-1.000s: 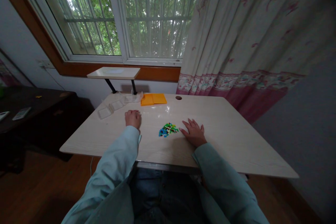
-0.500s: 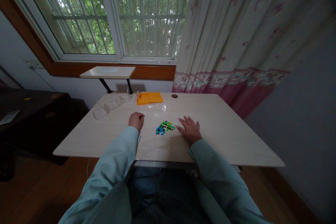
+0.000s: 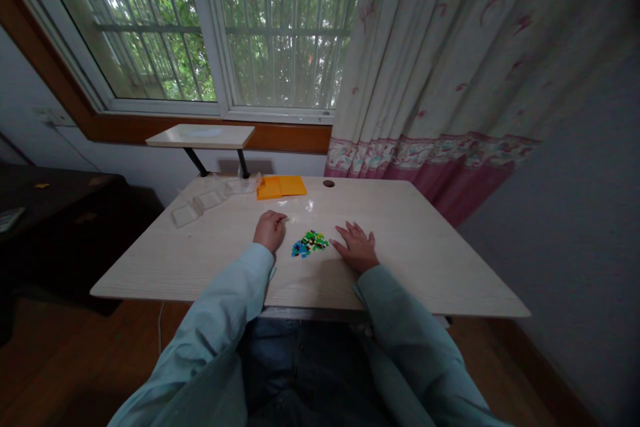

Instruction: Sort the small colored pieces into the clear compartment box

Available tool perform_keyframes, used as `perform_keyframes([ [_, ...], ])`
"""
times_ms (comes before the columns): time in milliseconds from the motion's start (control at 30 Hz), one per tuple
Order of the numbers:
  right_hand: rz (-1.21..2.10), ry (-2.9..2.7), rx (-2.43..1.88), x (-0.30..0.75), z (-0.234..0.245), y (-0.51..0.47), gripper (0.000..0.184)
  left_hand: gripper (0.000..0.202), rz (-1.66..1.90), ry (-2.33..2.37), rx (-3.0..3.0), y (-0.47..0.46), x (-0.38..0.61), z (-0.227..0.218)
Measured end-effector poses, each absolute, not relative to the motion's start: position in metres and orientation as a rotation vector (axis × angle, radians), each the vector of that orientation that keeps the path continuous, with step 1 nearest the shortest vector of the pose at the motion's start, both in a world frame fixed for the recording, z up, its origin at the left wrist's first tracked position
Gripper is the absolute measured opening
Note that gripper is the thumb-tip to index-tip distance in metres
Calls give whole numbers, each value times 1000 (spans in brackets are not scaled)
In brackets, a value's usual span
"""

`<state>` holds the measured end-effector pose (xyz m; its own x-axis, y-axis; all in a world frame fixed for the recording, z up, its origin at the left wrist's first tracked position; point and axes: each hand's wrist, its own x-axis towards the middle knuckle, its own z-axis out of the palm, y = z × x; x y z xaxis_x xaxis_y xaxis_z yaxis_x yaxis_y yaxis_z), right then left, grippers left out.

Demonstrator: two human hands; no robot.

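Observation:
A small pile of blue, green, yellow and dark building bricks lies on the pale table between my two hands. My left hand is just left of the pile, its fingers drawn together in a pinch. Whatever may be between those fingertips is too small to make out. On the pile's right side my right hand rests palm down with fingers spread. Its thumb reaches close to the edge of the bricks, and nothing is held in it.
Clear plastic boxes stand at the table's back left, beside an orange tray-like piece. A raised shelf overhangs the back left edge. A round cable hole is near the back edge, before the curtain.
My left hand has moved right, nearer the bricks, with its fingertips pinched. My right hand has stayed spread in about the same place. The view has shifted slightly.

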<state>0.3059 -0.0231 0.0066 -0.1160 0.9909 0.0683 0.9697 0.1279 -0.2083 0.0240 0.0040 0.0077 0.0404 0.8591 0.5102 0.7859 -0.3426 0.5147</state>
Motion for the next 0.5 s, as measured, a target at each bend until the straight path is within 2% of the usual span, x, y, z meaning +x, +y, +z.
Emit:
perform_keyframes([
  [200, 168, -2210, -1937, 306, 5, -23, 58, 33, 1084, 2056, 2105, 10, 6, -3],
  [500, 179, -2195, -1923, 306, 6, -24, 58, 23, 914, 2045, 2226, 6, 9, -6],
])
